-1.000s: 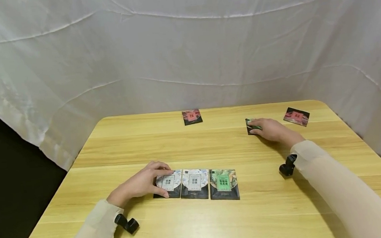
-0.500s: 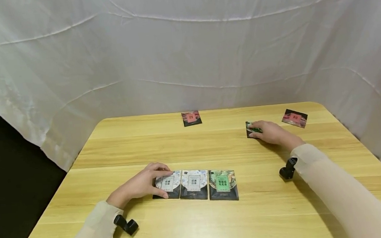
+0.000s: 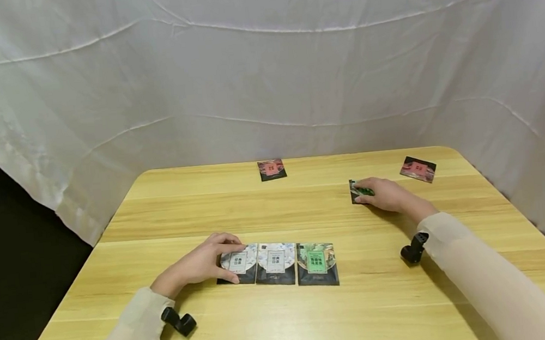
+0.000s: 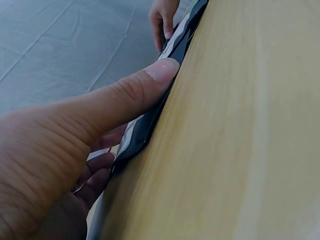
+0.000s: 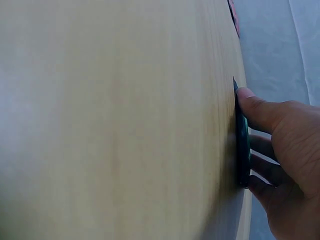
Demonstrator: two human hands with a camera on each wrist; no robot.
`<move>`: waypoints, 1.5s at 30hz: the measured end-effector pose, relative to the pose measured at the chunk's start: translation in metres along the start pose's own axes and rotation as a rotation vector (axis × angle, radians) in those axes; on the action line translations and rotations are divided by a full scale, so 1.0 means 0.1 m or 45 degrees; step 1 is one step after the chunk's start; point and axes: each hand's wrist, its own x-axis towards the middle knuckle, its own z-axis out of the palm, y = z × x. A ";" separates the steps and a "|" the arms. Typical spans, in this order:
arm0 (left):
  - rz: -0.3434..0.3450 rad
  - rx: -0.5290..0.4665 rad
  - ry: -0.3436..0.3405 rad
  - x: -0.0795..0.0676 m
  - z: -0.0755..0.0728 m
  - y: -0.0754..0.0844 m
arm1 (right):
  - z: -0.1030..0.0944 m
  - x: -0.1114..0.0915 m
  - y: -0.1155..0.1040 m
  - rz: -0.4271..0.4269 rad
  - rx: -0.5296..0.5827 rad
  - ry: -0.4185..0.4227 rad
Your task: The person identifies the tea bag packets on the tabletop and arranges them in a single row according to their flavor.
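Pinching a flat, square, black-and-green sachet [image 3: 364,191]: right hand [image 3: 387,194]. Left hand [image 3: 207,261] grips edges of a flat, square, black-and-white sachet [image 3: 236,262]; label's upper line reads 经典.

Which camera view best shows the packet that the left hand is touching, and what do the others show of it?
The head view: it shows the packet from above, most of its printed front in sight, though the left hand covers part. The left wrist view shows it nearly edge-on, partly covered; the right wrist view does not show it.
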 end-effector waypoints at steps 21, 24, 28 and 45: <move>-0.027 -0.009 -0.015 0.01 0.00 0.00 | 0.05 -0.21 -0.19 -0.022 -0.010 0.001; -0.027 -0.008 -0.010 0.01 0.00 0.00 | 0.05 -0.24 -0.22 -0.017 -0.014 -0.001; -0.024 0.004 -0.006 0.00 0.01 0.00 | 0.07 -0.28 -0.25 -0.030 -0.005 -0.005; -0.033 -0.005 -0.018 0.01 0.00 -0.01 | 0.09 -0.41 -0.36 -0.134 -0.046 -0.004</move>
